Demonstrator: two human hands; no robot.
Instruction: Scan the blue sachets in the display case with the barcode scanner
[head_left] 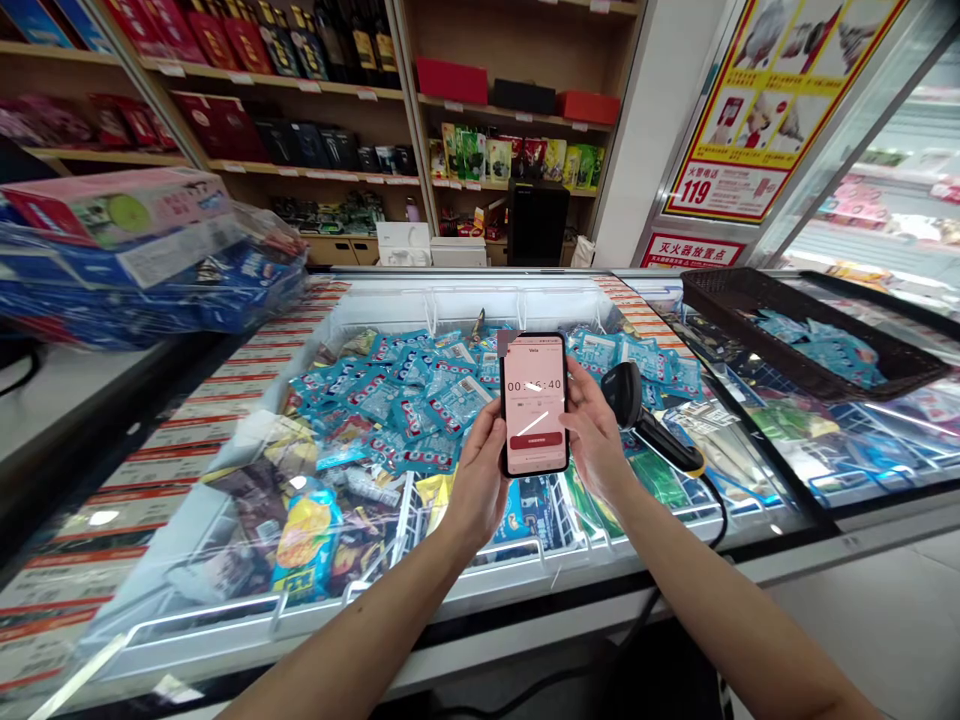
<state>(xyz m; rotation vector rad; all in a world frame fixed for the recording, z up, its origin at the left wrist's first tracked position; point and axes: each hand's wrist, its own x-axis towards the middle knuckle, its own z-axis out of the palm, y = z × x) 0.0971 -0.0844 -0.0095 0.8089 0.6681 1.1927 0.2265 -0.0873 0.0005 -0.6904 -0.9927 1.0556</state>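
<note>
A smartphone [534, 402] with a pink screen showing a timer is held upright over an open chest freezer [465, 585]. My left hand [480, 475] wraps round its lower left edge. My right hand [592, 430] grips its right side. Just behind my right hand a black barcode scanner [637, 410] with a cable lies on the freezer's glass lid. Several blue snack packets [405, 400] fill the freezer below the phone, beside other wrapped frozen goods.
A black basket [810, 335] with blue packets sits on the glass lid at right. Blue plastic-wrapped boxes [150, 260] are stacked on a counter at left. Wooden shelves [315, 100] of boxed goods line the back wall. A glass-door fridge [892, 180] stands far right.
</note>
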